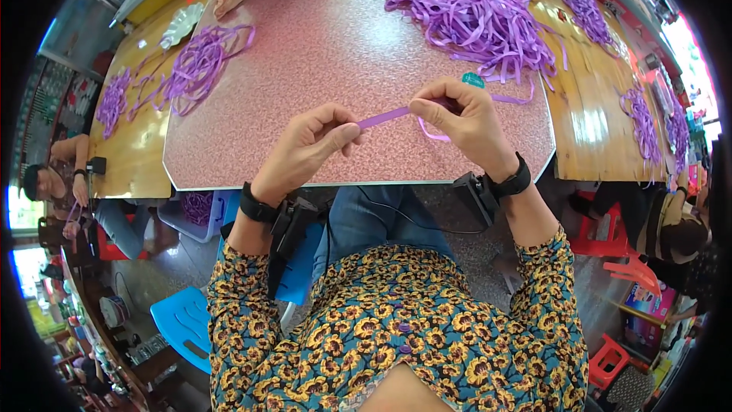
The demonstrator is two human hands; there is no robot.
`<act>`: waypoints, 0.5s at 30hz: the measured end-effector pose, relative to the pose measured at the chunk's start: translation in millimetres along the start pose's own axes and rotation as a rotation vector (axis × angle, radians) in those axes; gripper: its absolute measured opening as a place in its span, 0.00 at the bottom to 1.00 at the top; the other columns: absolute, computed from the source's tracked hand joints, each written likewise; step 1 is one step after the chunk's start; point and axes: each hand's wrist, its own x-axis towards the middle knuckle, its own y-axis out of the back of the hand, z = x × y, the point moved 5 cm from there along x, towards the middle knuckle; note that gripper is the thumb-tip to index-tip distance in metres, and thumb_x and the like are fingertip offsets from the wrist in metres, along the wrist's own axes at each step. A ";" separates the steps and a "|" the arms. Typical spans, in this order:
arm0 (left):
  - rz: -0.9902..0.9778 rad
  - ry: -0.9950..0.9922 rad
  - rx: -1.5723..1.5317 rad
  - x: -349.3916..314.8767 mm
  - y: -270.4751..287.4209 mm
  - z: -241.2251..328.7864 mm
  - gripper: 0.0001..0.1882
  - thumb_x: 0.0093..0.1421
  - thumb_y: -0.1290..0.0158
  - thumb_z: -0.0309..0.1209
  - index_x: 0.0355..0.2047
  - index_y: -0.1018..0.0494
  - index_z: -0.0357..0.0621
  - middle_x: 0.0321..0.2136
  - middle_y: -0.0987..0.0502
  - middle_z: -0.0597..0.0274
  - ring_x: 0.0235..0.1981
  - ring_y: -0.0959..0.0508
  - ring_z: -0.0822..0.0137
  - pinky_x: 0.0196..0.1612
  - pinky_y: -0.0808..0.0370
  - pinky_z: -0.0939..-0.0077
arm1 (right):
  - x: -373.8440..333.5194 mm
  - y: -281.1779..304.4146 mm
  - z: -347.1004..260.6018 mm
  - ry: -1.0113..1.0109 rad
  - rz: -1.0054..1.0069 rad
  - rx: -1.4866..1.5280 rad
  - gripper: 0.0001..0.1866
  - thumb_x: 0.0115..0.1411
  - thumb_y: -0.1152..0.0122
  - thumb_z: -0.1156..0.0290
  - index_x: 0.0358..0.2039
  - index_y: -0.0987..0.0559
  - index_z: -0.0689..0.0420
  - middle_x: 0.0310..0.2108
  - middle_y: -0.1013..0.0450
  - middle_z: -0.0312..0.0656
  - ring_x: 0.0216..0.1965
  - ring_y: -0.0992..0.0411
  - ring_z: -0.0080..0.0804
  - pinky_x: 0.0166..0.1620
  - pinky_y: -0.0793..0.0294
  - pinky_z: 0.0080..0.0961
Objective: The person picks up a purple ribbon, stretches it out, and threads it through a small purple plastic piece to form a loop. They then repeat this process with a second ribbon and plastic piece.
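Both hands pinch one purple ribbon strip (383, 117) taut: left hand (309, 149) and right hand (461, 118) each in a closed grip. They work just inside the table (305, 53) edge (bare pink surface beyond the fingers), ribbon pile (476, 15) farther off.

Glossy purple ribbon (383, 117); speckled pink tabletop (320, 53)

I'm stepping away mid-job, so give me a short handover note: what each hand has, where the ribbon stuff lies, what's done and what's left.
Left hand: pinching one end of a purple ribbon strip.
Right hand: pinching the strip's other end, its tail looping below the fingers.
Supplies: big ribbon pile far right on the pink table; smaller ribbon bundle far left; a teal object just beyond the right hand.
Done: one strip picked up, stretched between both hands.
Left: the piles appear unworked; no finished pieces can be identified.
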 end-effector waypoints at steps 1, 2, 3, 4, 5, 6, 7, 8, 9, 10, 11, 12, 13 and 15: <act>0.001 -0.024 -0.059 0.1 -1.0 0.9 0.08 0.65 0.48 0.30 0.38 0.27 0.38 0.31 0.24 0.65 0.31 0.27 0.77 0.37 0.29 0.82 | 1.2 0.8 2.2 -0.023 0.031 0.046 0.06 0.60 0.36 0.73 0.34 0.21 0.61 0.25 0.30 0.27 0.27 0.37 0.11 0.29 0.39 0.12; 0.009 -0.024 -0.057 0.6 -2.8 0.7 0.08 0.65 0.48 0.30 0.38 0.27 0.38 0.31 0.24 0.65 0.31 0.27 0.77 0.37 0.29 0.82 | 1.6 0.5 4.7 -0.046 0.060 0.090 0.06 0.59 0.36 0.73 0.34 0.21 0.61 0.25 0.30 0.27 0.26 0.37 0.11 0.29 0.39 0.12; 0.013 -0.054 -0.173 1.9 -5.3 2.3 0.07 0.65 0.48 0.30 0.38 0.27 0.38 0.32 0.23 0.63 0.33 0.26 0.75 0.40 0.29 0.79 | 2.2 -2.7 5.7 -0.043 0.057 0.093 0.06 0.59 0.36 0.73 0.34 0.21 0.61 0.25 0.30 0.27 0.26 0.37 0.11 0.29 0.39 0.12; 0.023 -0.079 -0.286 3.1 -8.2 3.3 0.07 0.65 0.48 0.30 0.38 0.27 0.39 0.33 0.23 0.62 0.34 0.25 0.73 0.43 0.29 0.76 | 1.5 -5.2 7.7 -0.052 0.090 0.087 0.05 0.59 0.36 0.74 0.35 0.21 0.61 0.25 0.30 0.27 0.26 0.38 0.11 0.29 0.39 0.12; 0.019 -0.088 -0.289 5.5 -14.0 3.3 0.07 0.65 0.48 0.30 0.38 0.27 0.39 0.33 0.23 0.62 0.34 0.25 0.73 0.43 0.29 0.76 | 0.6 -6.7 10.4 -0.081 0.142 0.069 0.05 0.59 0.36 0.74 0.35 0.20 0.61 0.24 0.30 0.26 0.26 0.38 0.11 0.29 0.40 0.12; 0.035 -0.126 -0.468 6.8 -19.3 3.7 0.07 0.65 0.48 0.30 0.38 0.27 0.40 0.35 0.22 0.60 0.36 0.25 0.71 0.45 0.29 0.73 | -0.9 -12.4 10.5 -0.057 0.124 0.078 0.05 0.59 0.36 0.74 0.35 0.20 0.61 0.24 0.30 0.26 0.26 0.38 0.11 0.29 0.40 0.12; 0.043 -0.176 -0.647 8.8 -24.0 4.7 0.06 0.65 0.48 0.30 0.37 0.26 0.41 0.36 0.22 0.59 0.38 0.24 0.70 0.47 0.29 0.69 | -3.6 -16.7 11.2 -0.045 0.148 0.065 0.05 0.59 0.36 0.75 0.35 0.20 0.61 0.24 0.30 0.27 0.26 0.38 0.11 0.29 0.40 0.12; 0.052 -0.166 -0.648 12.6 -28.8 3.0 0.06 0.65 0.48 0.30 0.37 0.26 0.41 0.36 0.22 0.59 0.38 0.24 0.70 0.47 0.29 0.69 | -6.0 -20.6 11.4 -0.030 0.171 0.050 0.04 0.60 0.36 0.75 0.35 0.20 0.61 0.25 0.30 0.27 0.26 0.38 0.11 0.29 0.40 0.13; 0.116 -0.190 -0.627 15.5 -29.6 2.2 0.05 0.64 0.47 0.29 0.37 0.26 0.41 0.38 0.22 0.58 0.40 0.24 0.67 0.48 0.29 0.67 | -8.0 -24.6 12.3 -0.030 0.170 0.049 0.04 0.60 0.36 0.75 0.35 0.20 0.61 0.25 0.30 0.27 0.26 0.38 0.11 0.29 0.40 0.13; 0.173 -0.216 -0.602 17.5 -29.3 2.1 0.04 0.63 0.46 0.29 0.36 0.26 0.42 0.40 0.22 0.57 0.43 0.24 0.65 0.50 0.29 0.64 | -9.6 -27.4 5.2 0.111 0.189 -0.059 0.04 0.60 0.37 0.75 0.35 0.20 0.61 0.25 0.31 0.27 0.26 0.38 0.12 0.28 0.41 0.13; 0.181 -0.213 -0.604 19.4 -27.8 2.0 0.04 0.63 0.46 0.29 0.36 0.26 0.42 0.40 0.22 0.57 0.43 0.24 0.65 0.50 0.29 0.64 | -12.5 -30.6 -1.8 0.250 0.205 -0.164 0.04 0.60 0.37 0.75 0.35 0.20 0.62 0.25 0.32 0.27 0.26 0.38 0.12 0.28 0.41 0.13; 0.245 -0.425 -0.071 18.6 -23.5 15.8 0.04 0.61 0.45 0.27 0.36 0.26 0.42 0.40 0.22 0.57 0.45 0.25 0.62 0.51 0.30 0.64 | -14.5 -30.0 -3.9 0.261 0.190 -0.196 0.05 0.61 0.38 0.74 0.34 0.21 0.62 0.26 0.32 0.28 0.26 0.37 0.14 0.28 0.41 0.14; 0.302 -0.619 0.462 14.7 -28.1 27.1 0.05 0.59 0.44 0.26 0.36 0.26 0.43 0.41 0.22 0.57 0.47 0.25 0.58 0.52 0.30 0.64 | -13.6 -30.8 -4.0 0.254 0.191 -0.192 0.05 0.61 0.38 0.74 0.34 0.21 0.62 0.26 0.32 0.28 0.26 0.37 0.14 0.28 0.41 0.14; 0.272 -0.706 0.664 12.6 -33.1 32.1 0.06 0.56 0.44 0.25 0.35 0.26 0.43 0.41 0.23 0.58 0.48 0.26 0.56 0.51 0.30 0.63 | -9.2 -29.6 1.8 0.098 0.145 0.020 0.08 0.63 0.39 0.69 0.33 0.20 0.61 0.23 0.33 0.27 0.23 0.38 0.13 0.26 0.42 0.14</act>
